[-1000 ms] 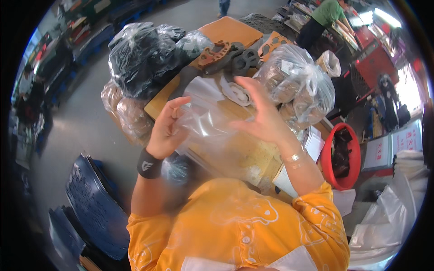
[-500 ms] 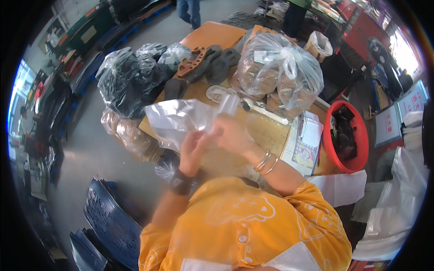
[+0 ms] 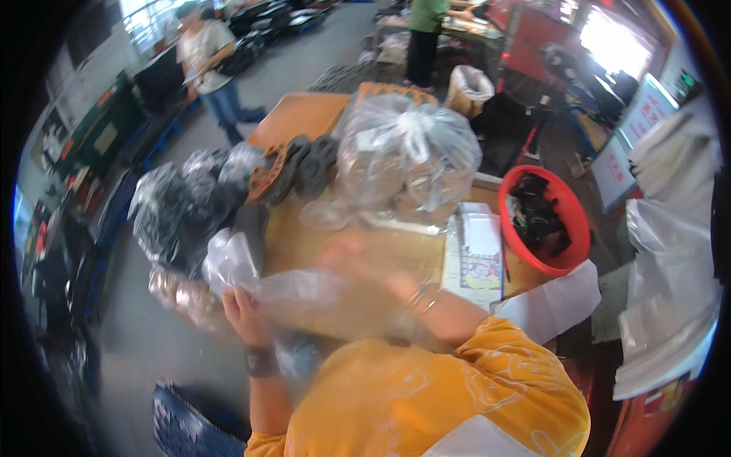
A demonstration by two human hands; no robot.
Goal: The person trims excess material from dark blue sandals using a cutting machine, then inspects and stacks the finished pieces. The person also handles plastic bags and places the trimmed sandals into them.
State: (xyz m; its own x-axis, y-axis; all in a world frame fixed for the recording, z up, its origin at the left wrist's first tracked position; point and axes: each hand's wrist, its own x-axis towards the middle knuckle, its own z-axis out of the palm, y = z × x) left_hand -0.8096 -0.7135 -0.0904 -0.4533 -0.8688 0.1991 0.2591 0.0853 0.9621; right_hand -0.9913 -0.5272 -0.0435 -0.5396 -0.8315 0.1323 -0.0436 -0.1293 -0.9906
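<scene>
A person's left hand [image 3: 242,314] pinches a crumpled clear plastic bag [image 3: 232,263] over the left edge of a wooden desk [image 3: 293,244]. The right hand [image 3: 354,259] is motion-blurred; its grip cannot be told. The pinched bag looks unfilled, while a bulging bag [image 3: 403,156] beyond is gathered shut and dark pieces [image 3: 309,174] lie unbagged.

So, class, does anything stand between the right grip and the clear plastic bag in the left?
Nothing visible does: the blurred right grip is over the tan tabletop, near the clear plastic bag pinched in the left grip. Blur hides whether the right grip touches it.
</scene>
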